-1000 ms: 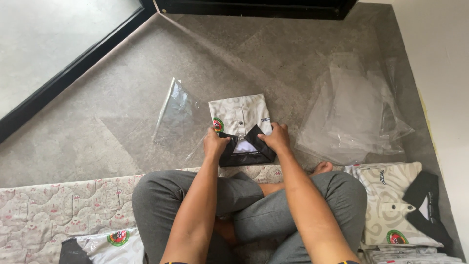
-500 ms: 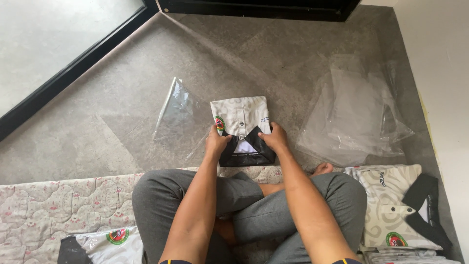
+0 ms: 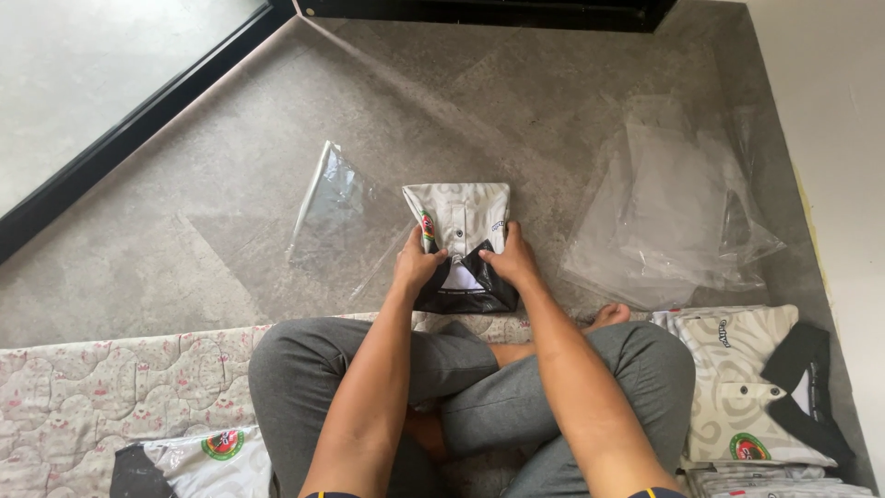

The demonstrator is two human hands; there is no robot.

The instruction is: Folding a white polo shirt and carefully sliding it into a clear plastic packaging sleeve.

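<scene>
Folded shirt (image 3: pixel 458 242) between both hands

A folded shirt (image 3: pixel 461 244) is lying on the floor (image 3: pixel 184 249) just past the person's crossed legs, with the left hand (image 3: pixel 417 265) touching its left side and the right hand (image 3: pixel 510 262) touching its right side. A flat plastic bag (image 3: pixel 336 217) is lying just left of the shirt, and a pile of plastic bags (image 3: pixel 673 217) is sitting to the right. Near the person, a quilt (image 3: pixel 101 397) is lying on the left with a bagged shirt (image 3: pixel 198 461) on it, and a stack of shirts (image 3: pixel 765 397) is sitting on the right.
</scene>
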